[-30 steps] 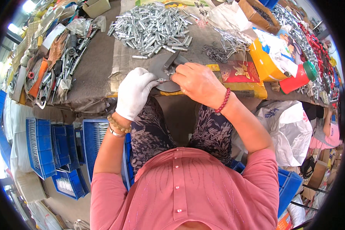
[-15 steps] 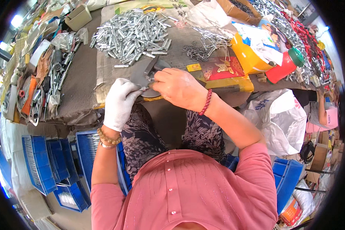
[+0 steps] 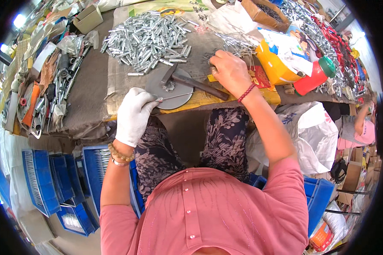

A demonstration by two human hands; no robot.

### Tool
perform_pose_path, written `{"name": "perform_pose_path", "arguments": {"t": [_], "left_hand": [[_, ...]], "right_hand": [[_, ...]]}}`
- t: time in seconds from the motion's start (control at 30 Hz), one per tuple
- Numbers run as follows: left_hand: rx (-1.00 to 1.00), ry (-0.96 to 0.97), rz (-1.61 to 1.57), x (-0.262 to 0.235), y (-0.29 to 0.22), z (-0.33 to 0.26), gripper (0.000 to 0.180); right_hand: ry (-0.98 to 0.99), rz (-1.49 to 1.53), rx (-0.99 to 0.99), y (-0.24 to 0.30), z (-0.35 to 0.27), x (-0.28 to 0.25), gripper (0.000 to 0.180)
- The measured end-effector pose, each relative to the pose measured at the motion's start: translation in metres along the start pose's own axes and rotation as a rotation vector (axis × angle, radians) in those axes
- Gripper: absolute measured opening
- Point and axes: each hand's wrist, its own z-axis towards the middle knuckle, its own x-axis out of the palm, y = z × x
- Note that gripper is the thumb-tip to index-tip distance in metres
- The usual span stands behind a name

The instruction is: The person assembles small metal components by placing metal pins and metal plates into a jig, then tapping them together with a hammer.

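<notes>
My left hand (image 3: pixel 132 114), in a white glove, pinches a small metal sleeve (image 3: pixel 159 100) with a thin metal rod (image 3: pixel 176 96) sticking out to the right. The rod lies over a round grey metal disc (image 3: pixel 178 102) at the table's near edge. On the disc rests a hammer (image 3: pixel 195 81), its head at the left and handle toward the right. My bare right hand (image 3: pixel 230 72) reaches over the spot with small dark pins, its fingers curled together; what is in them is hidden. Beyond the disc lies a heap of silvery metal sleeves (image 3: pixel 147 40).
Thin metal rods (image 3: pixel 238 44) lie beyond my right hand. A yellow container (image 3: pixel 276 61) and a red bottle with a green cap (image 3: pixel 315 76) stand at the right. Tools (image 3: pixel 64 72) crowd the left. Blue crates (image 3: pixel 40 182) and a white sack (image 3: pixel 306 136) flank my legs.
My right hand has left the disc and moved right and away, to the small dark pins. The hammer now lies uncovered on the disc. My left hand has stayed in place.
</notes>
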Motion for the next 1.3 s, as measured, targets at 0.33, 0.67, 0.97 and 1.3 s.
{"name": "perform_pose_path", "arguments": {"t": [0.33, 0.67, 0.97, 1.3], "left_hand": [[0.011, -0.032, 0.023, 0.003, 0.002, -0.002, 0.007], [0.060, -0.075, 0.107, 0.007, 0.000, -0.003, 0.008], [0.065, -0.016, 0.091, 0.004, 0.007, -0.003, 0.009], [0.032, -0.011, 0.021, 0.003, 0.006, -0.004, 0.008]], "right_hand": [[0.098, 0.615, 0.303, 0.031, 0.014, -0.020, 0.015], [0.111, 0.476, -0.384, 0.121, 0.024, 0.001, 0.046], [0.047, 0.800, -0.047, 0.113, 0.016, 0.011, 0.047], [0.058, 0.824, -0.007, 0.119, 0.015, 0.019, 0.045]]}}
